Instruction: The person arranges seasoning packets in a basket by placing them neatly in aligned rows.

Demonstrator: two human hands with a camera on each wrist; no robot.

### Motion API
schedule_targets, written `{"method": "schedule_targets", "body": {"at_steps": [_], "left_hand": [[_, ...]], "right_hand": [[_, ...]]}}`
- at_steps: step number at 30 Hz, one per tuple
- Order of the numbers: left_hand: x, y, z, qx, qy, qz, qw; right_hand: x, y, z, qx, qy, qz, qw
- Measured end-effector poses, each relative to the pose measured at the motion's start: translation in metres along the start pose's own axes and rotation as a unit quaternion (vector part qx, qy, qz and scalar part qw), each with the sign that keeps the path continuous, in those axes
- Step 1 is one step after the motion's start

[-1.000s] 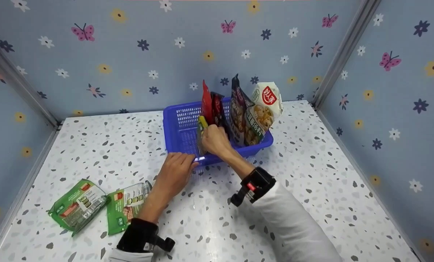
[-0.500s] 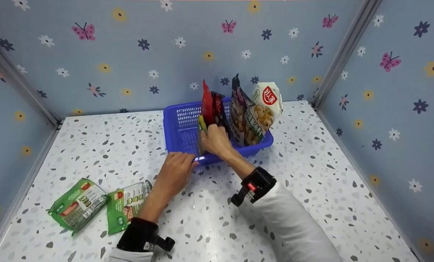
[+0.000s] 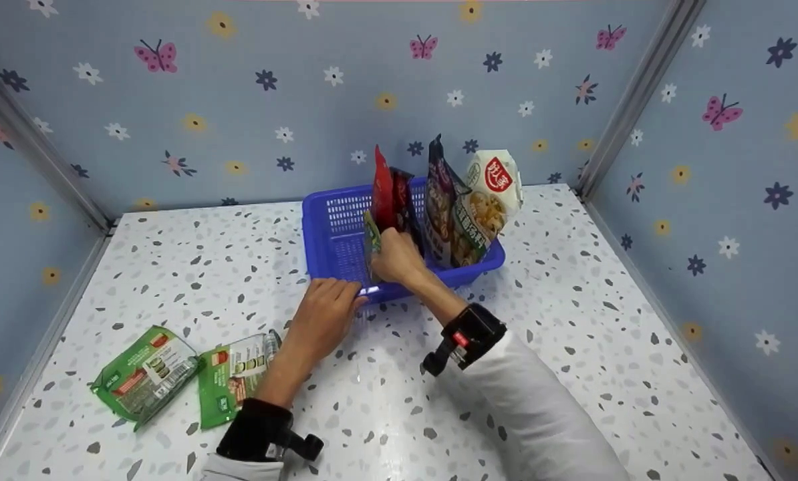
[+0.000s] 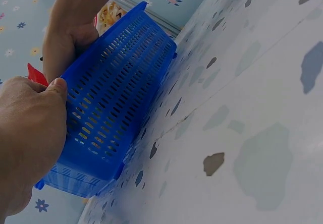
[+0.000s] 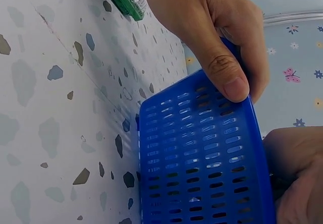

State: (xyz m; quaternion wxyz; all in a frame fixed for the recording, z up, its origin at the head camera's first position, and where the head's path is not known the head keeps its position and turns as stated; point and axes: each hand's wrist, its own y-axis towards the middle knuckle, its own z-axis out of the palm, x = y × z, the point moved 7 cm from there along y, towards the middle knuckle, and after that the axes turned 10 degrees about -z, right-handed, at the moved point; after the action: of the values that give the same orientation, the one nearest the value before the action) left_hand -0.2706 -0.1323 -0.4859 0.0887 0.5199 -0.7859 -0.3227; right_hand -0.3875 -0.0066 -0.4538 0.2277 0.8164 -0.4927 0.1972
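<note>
In the head view, my left hand [image 3: 325, 310] grips the front rim of a blue perforated basket [image 3: 315, 234]. Its thumb lies against the outer wall, as the left wrist view shows. My right hand [image 3: 399, 257] reaches inside the basket, fingers curled at a packet with a yellow-green edge [image 3: 372, 230]; its fingertips are hidden. Behind that hand stand a red packet [image 3: 383, 190] and a dark red packet [image 3: 402, 194]. Farther right in the basket, a dark pouch [image 3: 439, 207] and a white-topped food pouch [image 3: 496, 194] stand upright.
Two green packets, one farther left [image 3: 148, 374] and one beside the left forearm [image 3: 228, 381], lie on the speckled table [image 3: 399, 414]. A flower-patterned back wall [image 3: 238, 100] rises just behind the basket, with a side wall [image 3: 726, 200] at the right.
The top edge of the yellow-green packet has leaned slightly left beside my right hand. Both hands otherwise stay in place, and the head view has shifted a little.
</note>
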Motion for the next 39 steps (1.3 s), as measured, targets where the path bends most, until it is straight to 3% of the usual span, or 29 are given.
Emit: {"method": "schedule_targets", "body": {"at_steps": [14, 21, 29, 34, 39], "left_hand": [[0.001, -0.001, 0.001, 0.011, -0.010, -0.007, 0.9999], [0.001, -0.001, 0.001, 0.006, -0.005, -0.002, 1.0000], [0.001, -0.001, 0.001, -0.007, 0.006, 0.008, 0.9999], [0.001, -0.001, 0.002, -0.002, 0.001, 0.004, 1.0000], [0.001, 0.000, 0.002, 0.006, -0.001, -0.002, 1.0000]], "right_hand": [[-0.003, 0.001, 0.000, -0.012, 0.015, 0.019, 0.9996], [-0.004, 0.003, 0.001, 0.009, 0.004, 0.012, 0.9999], [-0.039, 0.025, 0.032, 0.033, -0.007, 0.001, 0.9994], [-0.037, 0.026, 0.030, 0.039, -0.021, 0.001, 0.9990], [-0.030, 0.018, 0.020, 0.033, 0.013, -0.005, 0.9994]]}}
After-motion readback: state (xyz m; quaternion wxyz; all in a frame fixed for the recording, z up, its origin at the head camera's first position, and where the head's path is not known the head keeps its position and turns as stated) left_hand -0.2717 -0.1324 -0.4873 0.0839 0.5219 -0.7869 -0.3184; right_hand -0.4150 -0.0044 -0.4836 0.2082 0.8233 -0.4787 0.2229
